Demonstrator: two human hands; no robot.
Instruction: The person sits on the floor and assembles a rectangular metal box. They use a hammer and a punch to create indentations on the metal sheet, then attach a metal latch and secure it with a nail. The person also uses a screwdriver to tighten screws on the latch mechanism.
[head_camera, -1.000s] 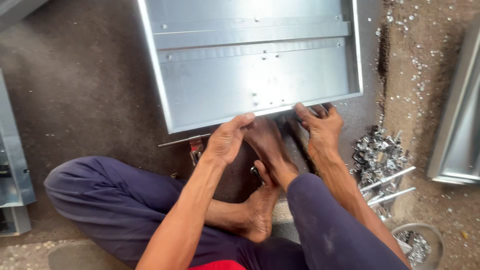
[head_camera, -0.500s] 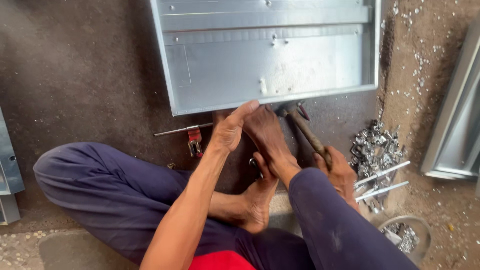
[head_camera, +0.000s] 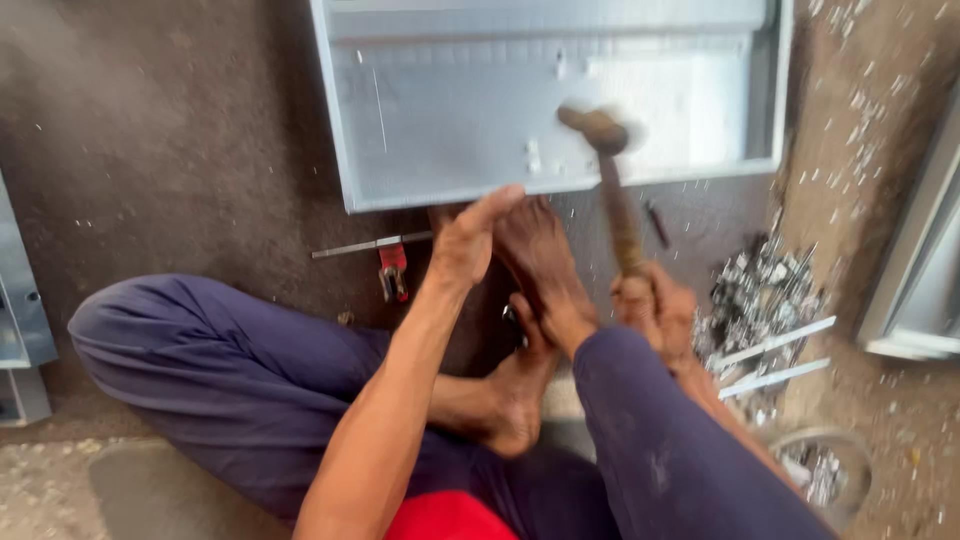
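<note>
— What took up most of the view?

— The dark floor (head_camera: 150, 130), and on it a big grey sheet-metal panel (head_camera: 450, 130) with raised edges, lying flat at the top of the frame. The person sat on the floor just below its near edge, in dark blue trousers (head_camera: 230, 380), with both bare feet drawn in; one foot (head_camera: 540, 260) reached up to the panel's near edge.

— And at the sides?

— More folded grey metal pieces: one at the right edge (head_camera: 920, 270), another at the left edge (head_camera: 20, 310). Right of the person lay a heap of small shiny metal parts (head_camera: 760, 290), with two thin metal strips (head_camera: 770, 355) beside it and a round container (head_camera: 820, 470) of similar bits lower down.

— What about the hands?

— The right hand (head_camera: 655, 305) was clenched round the handle of a hammer (head_camera: 615, 190). The hammer stood raised, its blurred head over the panel's inner face near the lower right part. The left hand (head_camera: 470, 240) was released, fingers together, resting at the panel's near edge beside the foot; whether it pressed on the metal I cannot tell.

— Anything smaller?

— A thin metal rod (head_camera: 365, 245) lay on the floor left of that hand, with a small red tool (head_camera: 392, 270) just beneath it.
</note>
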